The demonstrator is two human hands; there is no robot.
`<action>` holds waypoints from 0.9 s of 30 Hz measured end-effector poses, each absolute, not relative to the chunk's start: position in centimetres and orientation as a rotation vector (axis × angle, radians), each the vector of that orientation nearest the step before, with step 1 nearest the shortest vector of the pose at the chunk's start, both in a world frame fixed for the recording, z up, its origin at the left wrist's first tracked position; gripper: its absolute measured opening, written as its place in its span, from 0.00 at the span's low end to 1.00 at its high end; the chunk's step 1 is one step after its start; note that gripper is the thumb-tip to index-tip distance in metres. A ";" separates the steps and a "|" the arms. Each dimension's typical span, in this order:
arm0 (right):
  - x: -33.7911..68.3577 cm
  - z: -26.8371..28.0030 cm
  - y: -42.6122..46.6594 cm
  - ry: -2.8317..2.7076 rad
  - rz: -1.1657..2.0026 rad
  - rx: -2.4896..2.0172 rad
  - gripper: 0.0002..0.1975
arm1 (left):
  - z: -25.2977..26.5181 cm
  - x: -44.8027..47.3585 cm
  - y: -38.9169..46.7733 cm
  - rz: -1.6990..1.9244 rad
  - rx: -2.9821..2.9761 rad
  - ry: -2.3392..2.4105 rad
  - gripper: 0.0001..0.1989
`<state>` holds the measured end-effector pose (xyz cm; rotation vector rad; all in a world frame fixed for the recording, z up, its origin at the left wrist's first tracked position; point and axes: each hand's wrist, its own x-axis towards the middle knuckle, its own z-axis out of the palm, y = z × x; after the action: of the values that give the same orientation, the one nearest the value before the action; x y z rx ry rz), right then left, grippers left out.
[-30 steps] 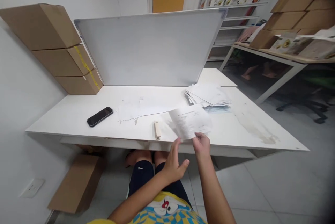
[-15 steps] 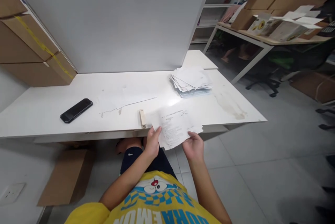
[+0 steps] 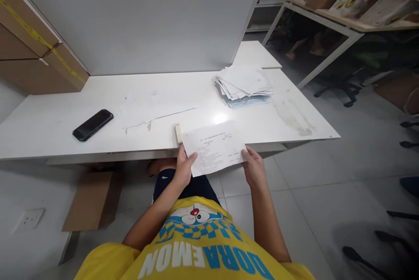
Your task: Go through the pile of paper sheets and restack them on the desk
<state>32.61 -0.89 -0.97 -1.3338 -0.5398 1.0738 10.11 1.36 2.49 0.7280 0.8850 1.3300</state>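
Printed sheets of paper [image 3: 216, 149] are held over the front edge of the white desk, the top one covered in small text. My left hand [image 3: 184, 167] pinches their left edge with the thumb on top. At the right edge, my right hand [image 3: 254, 166] grips them the same way. Just beyond my left hand lies a small cream stapler [image 3: 178, 134], partly covered by the paper. Farther back on the desk is a loose stack of papers [image 3: 244, 85].
A black smartphone [image 3: 93, 125] lies on the left of the white desk [image 3: 157, 92]. A large whiteboard panel [image 3: 147, 18] stands along the back. Cardboard boxes [image 3: 36, 66] are piled at the left, and another box [image 3: 91, 201] sits below the desk. A second table [image 3: 327, 20] holds boxes.
My hands have moved apart, my right hand to the right along the sheets. The papers now lie flatter and more evenly lined up. The view has tilted slightly downward.
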 end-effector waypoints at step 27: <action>32.0 1.2 -3.1 -0.804 1.690 -1.422 0.20 | 1.1 2.7 2.9 1.338 1.287 1.588 0.17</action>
<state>32.01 -3.10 1.19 -1.4219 -0.8043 1.6903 2.66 2.85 1.09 1.2873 1.5876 1.3383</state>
